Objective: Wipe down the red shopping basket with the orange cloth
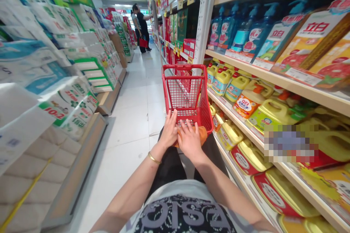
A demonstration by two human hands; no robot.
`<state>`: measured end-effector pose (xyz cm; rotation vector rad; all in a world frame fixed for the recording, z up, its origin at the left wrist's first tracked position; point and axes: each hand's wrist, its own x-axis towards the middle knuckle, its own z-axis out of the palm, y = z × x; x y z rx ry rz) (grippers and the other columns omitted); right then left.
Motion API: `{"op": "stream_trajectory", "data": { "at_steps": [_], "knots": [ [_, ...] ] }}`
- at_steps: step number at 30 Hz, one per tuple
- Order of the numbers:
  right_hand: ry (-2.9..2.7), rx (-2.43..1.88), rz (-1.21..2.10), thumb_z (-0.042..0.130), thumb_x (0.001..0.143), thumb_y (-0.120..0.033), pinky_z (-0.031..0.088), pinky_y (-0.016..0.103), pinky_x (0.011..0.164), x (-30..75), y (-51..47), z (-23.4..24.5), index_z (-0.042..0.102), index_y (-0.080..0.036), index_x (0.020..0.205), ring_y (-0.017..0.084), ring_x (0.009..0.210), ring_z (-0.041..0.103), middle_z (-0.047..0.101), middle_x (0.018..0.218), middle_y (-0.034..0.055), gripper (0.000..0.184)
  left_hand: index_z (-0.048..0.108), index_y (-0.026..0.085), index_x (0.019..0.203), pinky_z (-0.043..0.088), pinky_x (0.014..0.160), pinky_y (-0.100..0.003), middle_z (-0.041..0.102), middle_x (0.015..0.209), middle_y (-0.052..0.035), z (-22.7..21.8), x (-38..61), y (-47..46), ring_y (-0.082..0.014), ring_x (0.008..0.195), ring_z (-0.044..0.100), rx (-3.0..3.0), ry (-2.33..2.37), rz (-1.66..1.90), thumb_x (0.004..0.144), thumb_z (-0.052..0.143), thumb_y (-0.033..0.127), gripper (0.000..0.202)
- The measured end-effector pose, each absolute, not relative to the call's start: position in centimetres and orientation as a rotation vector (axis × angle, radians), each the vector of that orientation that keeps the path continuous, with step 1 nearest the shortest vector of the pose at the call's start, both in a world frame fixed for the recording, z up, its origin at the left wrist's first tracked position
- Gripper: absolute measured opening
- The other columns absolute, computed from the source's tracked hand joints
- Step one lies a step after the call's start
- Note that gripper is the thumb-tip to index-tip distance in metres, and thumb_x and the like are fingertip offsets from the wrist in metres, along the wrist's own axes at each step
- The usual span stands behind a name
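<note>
Supermarket aisle of white floor tile runs ahead between stocked shelving. We find the left hand (169, 129) and right hand (190, 142) curled closed over the near rim of a red wire shopping cart (183, 67), a hold suited to pushing. We locate the cart just beside the cream metal shelves (240, 66); soft orange fabric (202, 135) lies under the right hand.

One left hand (168, 130), one right hand (190, 141), one red wire cart (186, 87), one gold bangle (153, 158), two people (143, 25).

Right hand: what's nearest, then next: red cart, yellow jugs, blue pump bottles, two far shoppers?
1. Red cart, under the right hand.
2. Yellow jugs, low shelf on the right.
3. Blue pump bottles, top shelf on the right.
4. Two shoppers, far down the aisle.
</note>
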<state>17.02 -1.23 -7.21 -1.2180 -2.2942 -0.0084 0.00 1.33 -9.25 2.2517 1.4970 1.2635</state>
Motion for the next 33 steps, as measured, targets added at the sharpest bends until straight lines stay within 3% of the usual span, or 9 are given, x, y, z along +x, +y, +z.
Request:
{"op": "stream_trajectory", "data": {
  "at_steps": [4,7,10,16,19,21,24,27,33],
  "knots": [
    [-2.182,-1.377,-0.019,0.045,0.112,-0.041,0.003,0.08,0.129,20.8,-0.4,-7.7,0.068,-0.032,0.147,0.039,0.168,0.017,0.035,0.177,0.0046,0.043,0.007,0.027,0.176,0.018,0.136,-0.059,0.019,0.183,-0.0104,-9.1,0.1,1.3,-0.0301,0.171,0.0,2.256,1.516,1.204,0.097,0.0,0.084,0.098],
    [-1.973,-1.61,-0.018,0.038,0.113,-0.042,0.009,0.081,0.128,25.3,1.3,-8.3,0.076,-0.022,0.137,0.044,0.168,0.008,0.025,0.181,0.0093,0.048,0.008,0.027,0.176,0.018,0.137,-0.058,0.021,0.182,-0.0096,-9.3,0.4,1.5,-0.0299,0.171,0.002,2.246,1.509,1.236,0.098,0.0,0.082,0.096],
    [-1.998,-1.568,-0.016,0.037,0.113,-0.041,0.019,0.072,0.131,26.0,1.9,-8.3,0.073,-0.018,0.141,0.041,0.168,0.009,0.029,0.179,0.012,0.051,0.009,0.027,0.176,0.019,0.137,-0.058,0.023,0.182,-0.0095,-9.5,0.5,1.5,-0.0292,0.171,0.004,2.223,1.522,1.283,0.099,-0.001,0.081,0.095],
    [-2.28,-1.266,0.031,0.043,0.113,-0.039,0.012,0.064,0.136,18.7,-1.5,-7.6,0.059,-0.03,0.157,0.032,0.166,0.027,0.047,0.171,0.0035,0.047,0.007,0.026,0.176,0.017,0.137,-0.058,0.018,0.183,-0.0095,-9.4,0.0,1.4,-0.0291,0.171,0.0,2.245,1.484,1.276,0.098,0.0,0.082,0.096],
    [-2.315,-1.243,0.057,0.042,0.114,-0.039,0.007,0.068,0.135,19.1,-1.6,-7.5,0.056,-0.035,0.158,0.03,0.167,0.022,0.04,0.175,0.0004,0.047,0.007,0.026,0.176,0.017,0.137,-0.059,0.018,0.183,-0.0106,-9.1,0.1,1.3,-0.0301,0.171,0.0,2.256,1.496,1.242,0.098,0.002,0.083,0.097],
    [-2.219,-1.396,0.039,0.041,0.114,-0.04,0.003,0.078,0.13,21.7,-0.6,-7.7,0.059,-0.035,0.156,0.036,0.169,0.013,0.029,0.179,0.0004,0.046,0.006,0.026,0.176,0.016,0.137,-0.059,0.017,0.183,-0.01,-9.0,0.2,1.3,-0.0305,0.171,0.0,2.254,1.508,1.208,0.098,0.003,0.084,0.097],
    [-2.056,-1.637,0.076,0.037,0.114,-0.042,0.008,0.086,0.125,26.2,1.7,-8.0,0.067,-0.028,0.149,0.045,0.168,0.007,0.018,0.182,0.0044,0.048,0.007,0.027,0.176,0.015,0.138,-0.058,0.018,0.183,-0.0091,-9.0,0.5,1.2,-0.0299,0.171,0.0,2.242,1.506,1.217,0.098,0.004,0.083,0.096],
    [-2.042,-1.692,0.083,0.035,0.114,-0.041,0.01,0.081,0.128,27.6,2.6,-7.9,0.067,-0.025,0.149,0.044,0.168,0.009,0.02,0.182,0.0066,0.05,0.009,0.027,0.176,0.015,0.138,-0.058,0.02,0.183,-0.0095,-9.2,0.6,1.3,-0.0304,0.171,0.001,2.211,1.498,1.273,0.099,0.006,0.083,0.095],
    [-2.295,-1.392,-0.001,0.038,0.115,-0.04,0.003,0.072,0.133,20.7,-1.0,-7.5,0.052,-0.032,0.162,0.034,0.169,0.014,0.034,0.177,0.0009,0.05,0.024,0.03,0.174,0.007,0.139,-0.055,0.021,0.182,-0.0065,-9.4,0.6,1.5,-0.0319,0.171,0.001,1.916,1.289,1.453,0.092,0.014,0.094,0.105]
  ]
}}
